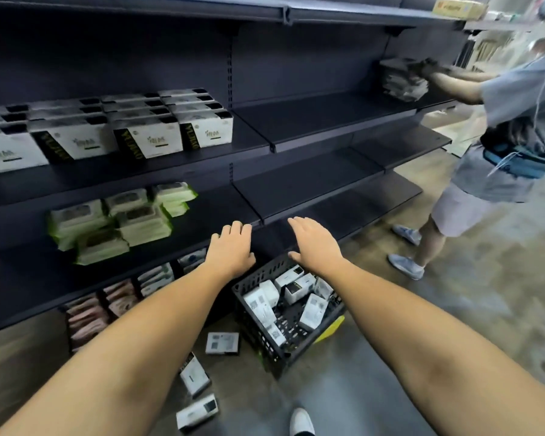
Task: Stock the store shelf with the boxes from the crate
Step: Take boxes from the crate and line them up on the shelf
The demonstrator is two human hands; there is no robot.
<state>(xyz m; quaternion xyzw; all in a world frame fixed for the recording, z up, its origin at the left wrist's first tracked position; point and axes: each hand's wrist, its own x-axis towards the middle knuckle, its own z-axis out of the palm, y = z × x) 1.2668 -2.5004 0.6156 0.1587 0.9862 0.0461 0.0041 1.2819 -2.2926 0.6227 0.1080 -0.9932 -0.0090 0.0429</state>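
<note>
- The left hand (232, 250) and the right hand (313, 243) reach out over the black crate (265, 344), close to the edge of the dark shelf (296, 184).
- The fingers (299, 223) of both hands are loose and hold nothing.
- White boxes (312, 309) lie jumbled in the crate, which sits on the floor (453, 309).
- Three fallen boxes (222, 343) lie just beside it.
- Tidy boxes (145, 140) stand in rows on a higher shelf at the left.
</note>
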